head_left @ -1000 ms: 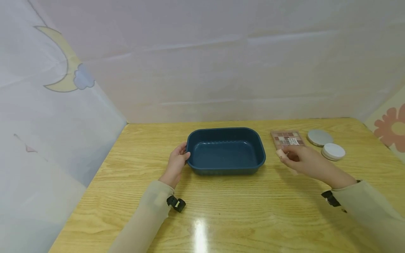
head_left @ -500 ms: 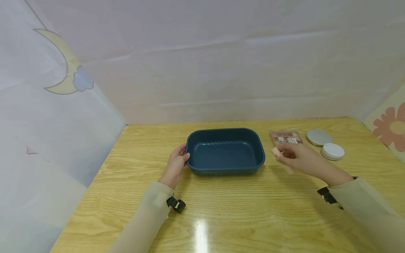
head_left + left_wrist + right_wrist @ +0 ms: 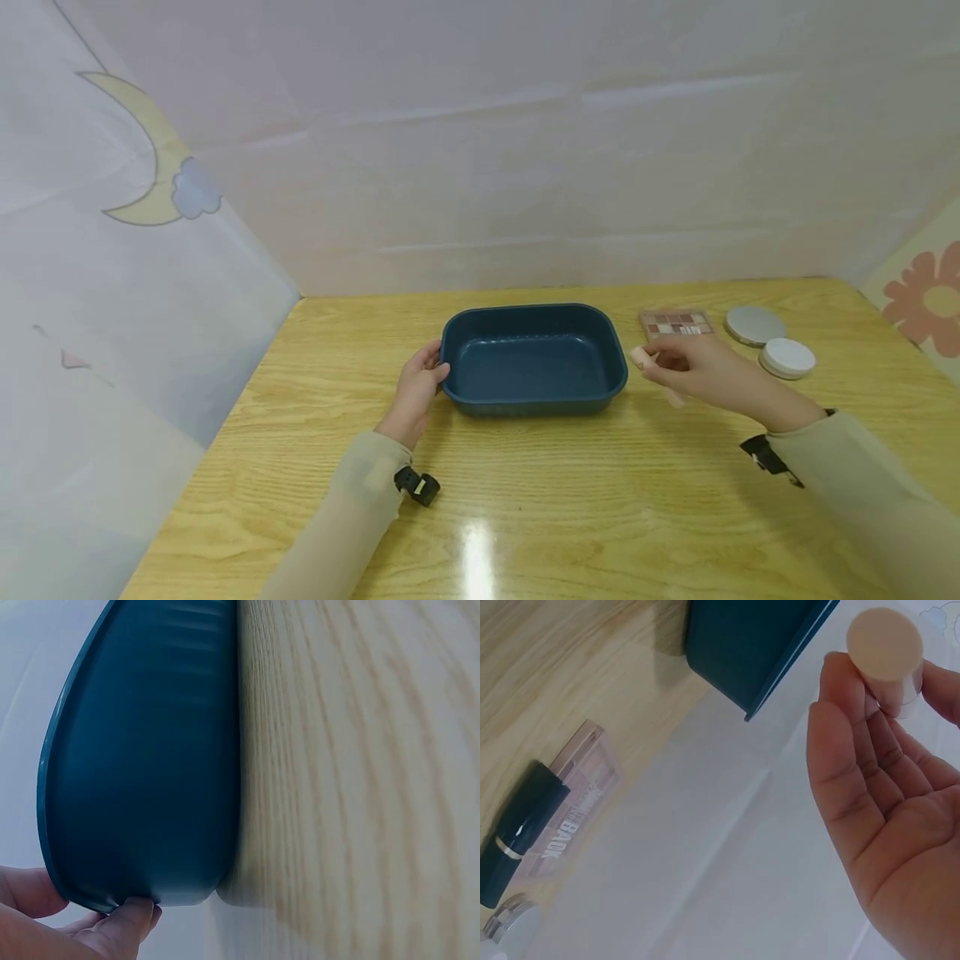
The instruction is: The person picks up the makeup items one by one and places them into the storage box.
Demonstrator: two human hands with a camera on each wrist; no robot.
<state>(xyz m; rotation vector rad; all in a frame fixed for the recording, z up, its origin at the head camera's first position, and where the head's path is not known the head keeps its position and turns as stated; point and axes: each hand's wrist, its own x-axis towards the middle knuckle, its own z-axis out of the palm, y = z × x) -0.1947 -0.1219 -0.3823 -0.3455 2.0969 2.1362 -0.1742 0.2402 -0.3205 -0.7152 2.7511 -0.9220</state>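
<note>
Gripping is being done on both sides. The dark blue basin (image 3: pixel 536 408) is being held by its left rim in the left hand (image 3: pixel 415 392); fingers (image 3: pixel 129 922) are being kept clamped on that rim, thumb on one side of the wall, fingertips on the other. The basin is being carried flat on the wooden bench (image 3: pixel 525 517).

The small beige-ended tube (image 3: pixel 885 645) is being pinched in the right hand (image 3: pixel 697 371), fingers (image 3: pixel 836 742) closed on it from both sides. It is being held tilted above the bench, outside the basin, near its right wall and apart from it. Its round end is being shown to the right wrist camera.

The pink palette (image 3: pixel 675 321) is being partly covered by the right hand in the head view. A black tube (image 3: pixel 521 832) is being seen overlapping it from the right wrist; whether they are touching cannot be told. A grey round case (image 3: pixel 754 325) and a white round case (image 3: pixel 787 357) are being supported on the bench, right of the palette, close together.
</note>
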